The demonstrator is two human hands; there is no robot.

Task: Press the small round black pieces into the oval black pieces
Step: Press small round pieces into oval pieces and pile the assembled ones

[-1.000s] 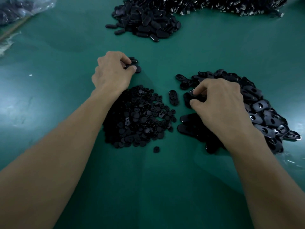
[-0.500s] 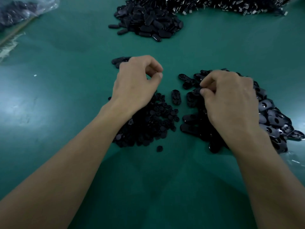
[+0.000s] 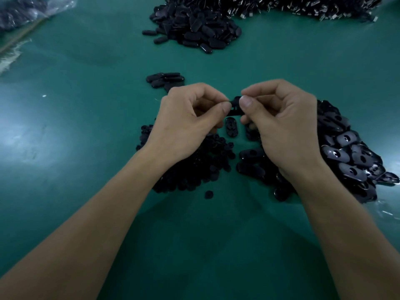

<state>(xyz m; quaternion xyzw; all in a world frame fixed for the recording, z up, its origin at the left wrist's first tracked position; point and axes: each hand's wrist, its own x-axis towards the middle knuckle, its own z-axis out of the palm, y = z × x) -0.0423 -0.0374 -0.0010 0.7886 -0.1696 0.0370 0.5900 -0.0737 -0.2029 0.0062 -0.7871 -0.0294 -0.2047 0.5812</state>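
Leftmost, a clear plastic bag (image 3: 32,11) lies in the far corner of the green desk (image 3: 86,191). Nearer the middle, the left hand (image 3: 186,120) hovers over a heap of small round black pieces (image 3: 194,167), its thumb and forefinger pinched at the edge of one oval black piece (image 3: 235,107) held above the desk. The right hand (image 3: 281,124) clamps its grip on the other end of that same piece. Below it and further right spreads a pile of oval black pieces (image 3: 350,156). Another dark heap (image 3: 194,24) sits at the far edge.
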